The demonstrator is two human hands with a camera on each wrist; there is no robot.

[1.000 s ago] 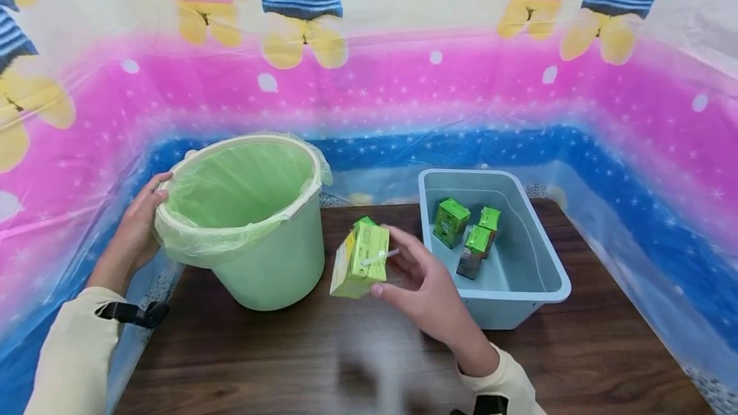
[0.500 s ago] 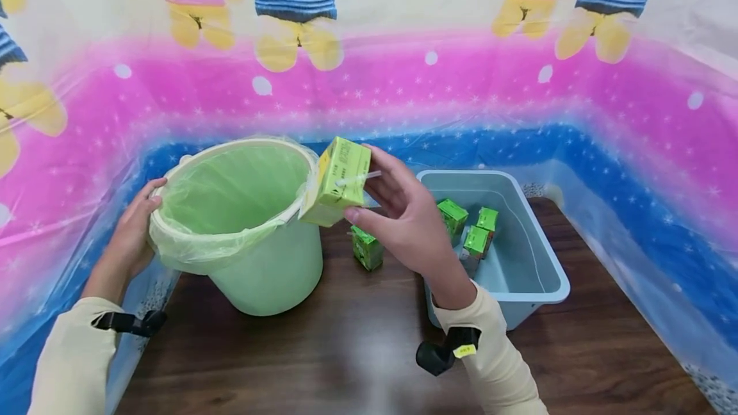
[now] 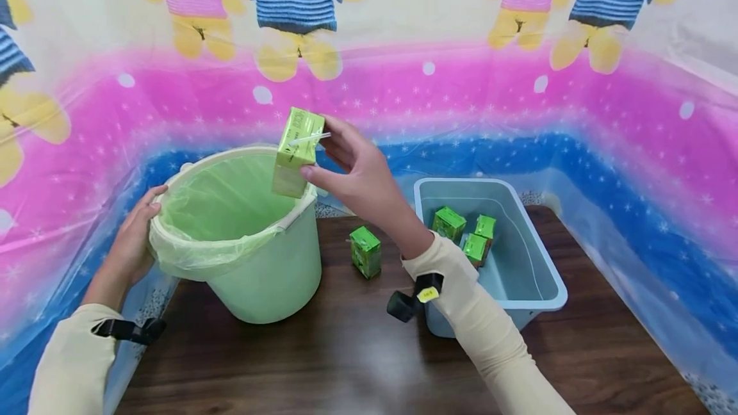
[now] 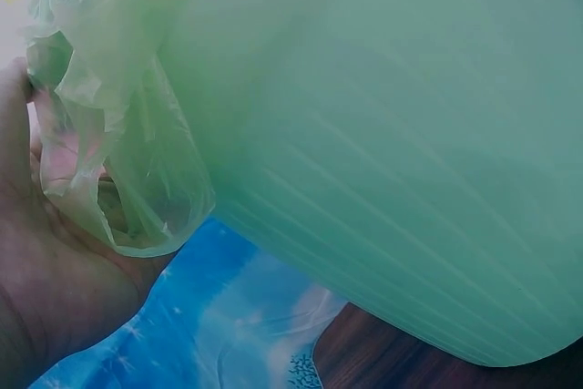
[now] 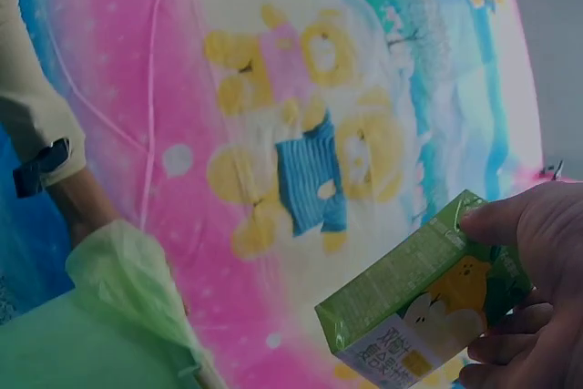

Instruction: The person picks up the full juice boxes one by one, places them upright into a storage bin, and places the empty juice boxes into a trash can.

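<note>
My left hand grips the rim of a pale green trash bin at its left side, the palm against the overhanging bag. A thin green bag lines the bin, which leans a little on the table. My right hand pinches a green juice box between thumb and fingers, over the right side of the bin's opening. A white straw lies across the end of the box. In the right wrist view, a bear and pale fruit show on the printed side of the box.
Another green juice box stands on the dark wooden table, between bin and tub. The blue-grey plastic tub at right holds several more green boxes. A patterned plastic sheet encloses the back and sides.
My right hand has lifted the juice box up and left, from over the table to over the bin's rim. The standing box behind it has come into full view. My left hand stays put.
</note>
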